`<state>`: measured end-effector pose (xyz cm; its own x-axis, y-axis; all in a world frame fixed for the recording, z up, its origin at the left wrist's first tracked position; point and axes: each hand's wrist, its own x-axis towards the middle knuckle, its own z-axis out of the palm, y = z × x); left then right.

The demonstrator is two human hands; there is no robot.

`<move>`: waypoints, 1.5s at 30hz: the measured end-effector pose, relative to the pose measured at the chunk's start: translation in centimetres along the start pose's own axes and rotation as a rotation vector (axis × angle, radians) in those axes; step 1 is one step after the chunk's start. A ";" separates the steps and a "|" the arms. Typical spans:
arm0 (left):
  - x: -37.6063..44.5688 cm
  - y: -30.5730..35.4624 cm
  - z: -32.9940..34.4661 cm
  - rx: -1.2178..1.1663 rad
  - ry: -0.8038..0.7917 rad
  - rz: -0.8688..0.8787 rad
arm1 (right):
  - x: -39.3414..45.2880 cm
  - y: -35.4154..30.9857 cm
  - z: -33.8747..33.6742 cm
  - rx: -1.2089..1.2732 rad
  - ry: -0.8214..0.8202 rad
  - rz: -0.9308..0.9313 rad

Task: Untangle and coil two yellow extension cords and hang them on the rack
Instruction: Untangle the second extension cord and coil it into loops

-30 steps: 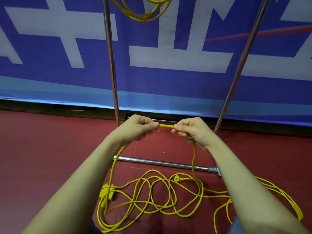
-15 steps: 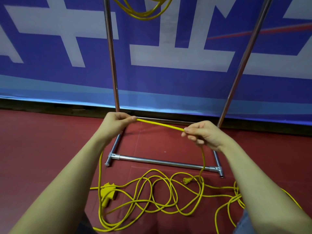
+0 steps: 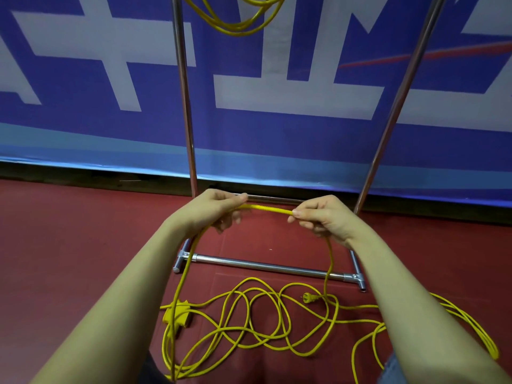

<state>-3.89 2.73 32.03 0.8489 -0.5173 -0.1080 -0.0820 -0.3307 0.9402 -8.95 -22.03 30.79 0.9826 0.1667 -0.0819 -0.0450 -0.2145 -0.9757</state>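
A: Head view, only one there is. Progress?

B: One coiled cord already hangs from the rack, only its lower loops show at top edge. Second cord mostly still a loose tangle on the red floor in front of the rack's base bar, socket block to the left, plug near the middle, extra loops off to the right. So roughly half done by my read: this one still needs untangling, coiling, hanging

A: Hands?

B: Left hand grips the cord, fingers curled round it, strand dropping from it down toward the socket block. Right hand pinches the same cord between thumb and forefinger, other fingers curled, strand falling from it to the pile near the plug. Short straight stretch spans between the hands, just above the floor bar

A: Versus earlier frames?

B: Half a second ago hands were wider apart, longer taut span; now they've closed in again, like a second ago. Left hand moved right and sits in front of the left upright. Floor pile barely shifted. Looks like feeding a length for a coil loop, a guess
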 end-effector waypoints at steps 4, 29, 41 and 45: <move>0.1 0.6 1.5 0.067 -0.133 0.012 | 0.4 -0.4 1.3 -0.002 -0.015 -0.041; -0.6 -0.9 -2.1 -0.006 -0.032 -0.043 | -0.4 -0.3 0.1 0.000 0.049 0.043; 0.1 -0.1 1.4 -0.024 -0.063 0.063 | 0.2 -1.1 2.2 -0.019 -0.041 0.011; 0.4 -1.1 0.0 0.003 0.115 0.042 | 0.2 -0.2 1.7 0.018 -0.039 0.053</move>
<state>-3.42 2.91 30.96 0.8989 -0.4370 -0.0308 -0.1198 -0.3128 0.9422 -9.00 -20.35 30.64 0.9710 0.1929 -0.1411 -0.1003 -0.2068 -0.9732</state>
